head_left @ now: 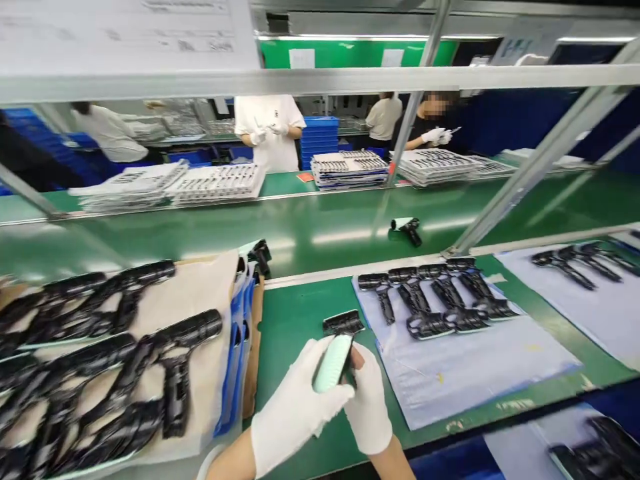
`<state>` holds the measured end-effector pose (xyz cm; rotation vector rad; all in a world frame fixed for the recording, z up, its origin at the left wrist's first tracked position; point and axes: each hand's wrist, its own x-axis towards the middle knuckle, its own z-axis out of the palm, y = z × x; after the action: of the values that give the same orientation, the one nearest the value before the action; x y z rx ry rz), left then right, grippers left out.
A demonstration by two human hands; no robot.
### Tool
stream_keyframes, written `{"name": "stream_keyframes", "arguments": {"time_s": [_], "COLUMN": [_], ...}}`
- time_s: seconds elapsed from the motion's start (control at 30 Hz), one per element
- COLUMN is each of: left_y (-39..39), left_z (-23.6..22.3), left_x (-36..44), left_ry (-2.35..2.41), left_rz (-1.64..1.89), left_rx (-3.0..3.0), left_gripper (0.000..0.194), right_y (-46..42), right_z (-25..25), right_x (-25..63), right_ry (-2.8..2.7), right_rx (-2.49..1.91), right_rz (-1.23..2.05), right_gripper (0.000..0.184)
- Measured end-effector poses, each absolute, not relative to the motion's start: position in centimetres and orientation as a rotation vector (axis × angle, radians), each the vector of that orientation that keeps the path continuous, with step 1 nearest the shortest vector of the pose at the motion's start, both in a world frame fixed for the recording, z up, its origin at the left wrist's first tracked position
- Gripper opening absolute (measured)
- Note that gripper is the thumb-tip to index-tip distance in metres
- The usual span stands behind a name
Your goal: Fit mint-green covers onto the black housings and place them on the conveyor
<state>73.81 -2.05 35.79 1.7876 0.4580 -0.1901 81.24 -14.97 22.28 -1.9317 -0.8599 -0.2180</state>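
**Gloved Hands Held One Capped Housing Between Carton and Sheet**

Item in hand: a black moulded T-shaped housing (343,323) with a mint-green cover (334,363) lying along its body. The assembly was positioned over the green workbench (305,333), between a carton on the left and a plastic sheet on the right.

Grip: the white-gloved left hand (300,407) was closed around the cover. The white-gloved right hand (369,407) was closed around the underside, with the item clamped between the two hands. The right fingers were partly hidden.

Status: the mint-green cover appeared on the held piece and on one loose piece (407,230) on the central belt. The black housings (430,293) on the plastic sheet (475,380) lay interlocked in rows, and no such cover could be seen on them. More lay on a second sheet (560,320) to the right.

Containers: the cardboard carton (256,360) had a beige paper liner (200,287) carrying many similar housings, with blue-edged trays (233,373) standing along its side. Flat stacks of loaded trays (347,170) stood on the far belt, where co-workers' gloved hands (433,137) were at work.
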Motion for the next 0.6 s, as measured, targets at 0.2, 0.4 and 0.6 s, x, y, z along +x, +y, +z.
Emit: {"name": "stream_keyframes", "arguments": {"time_s": [0.2, 0.4, 0.6], "left_y": [-1.3, -1.8, 0.6], "left_z": [32.0, 30.8, 31.5], "left_x": [72.8, 73.1, 73.7], "left_ry": [0.338, 0.451, 0.328], "left_rz": [-0.348, -0.480, -0.423], "left_rx": [1.570, 1.489, 1.956], "left_gripper": [0.065, 0.077, 0.040], "right_y": [-18.5, -19.6, -18.8], "right_z": [22.6, 23.5, 28.5], "right_x": [81.1, 80.2, 79.5], "right_ry": [-0.930, -0.975, -1.278], "right_rx": [-2.103, -2.224, -2.290], "right_rz": [-0.305, -0.310, -0.329], "right_gripper": [0.063, 0.071, 0.098]}}
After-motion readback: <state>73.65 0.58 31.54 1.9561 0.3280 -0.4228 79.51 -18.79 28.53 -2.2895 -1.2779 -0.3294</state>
